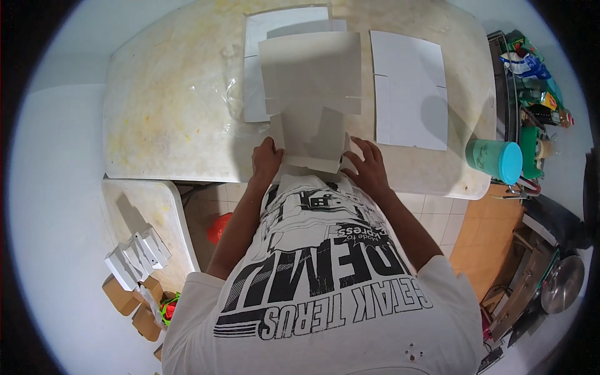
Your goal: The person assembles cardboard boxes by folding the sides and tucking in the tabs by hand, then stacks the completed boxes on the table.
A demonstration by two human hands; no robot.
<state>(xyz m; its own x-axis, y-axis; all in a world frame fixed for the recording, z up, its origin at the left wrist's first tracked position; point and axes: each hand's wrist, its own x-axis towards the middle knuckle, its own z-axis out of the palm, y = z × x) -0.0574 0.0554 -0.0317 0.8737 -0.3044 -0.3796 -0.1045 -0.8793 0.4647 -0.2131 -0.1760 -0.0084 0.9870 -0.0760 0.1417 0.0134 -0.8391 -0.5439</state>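
Observation:
A partly folded white cardboard box [310, 67] is at the table's near edge, right in front of me. Its long lid panel lies away from me, while side walls and a low near wall stand raised. My left hand [267, 157] is closed on the box's near left corner, thumb on the inner side. At the near right corner, my right hand [369, 164] grips the side flap with bent fingers; part of its thumb is hidden. Under and beyond the box lie flat white cardboard sheets [251, 84]. Another flat cardboard blank [409, 90] rests to the right.
Clear plastic wrap [215, 94] lies on the stained white table [156, 106]. A teal-lidded tub [494, 160] stands at its right edge. Several small white boxes [137, 256] sit on a lower table at left, near brown cartons [122, 295]. A rack with packets [528, 65] is far right.

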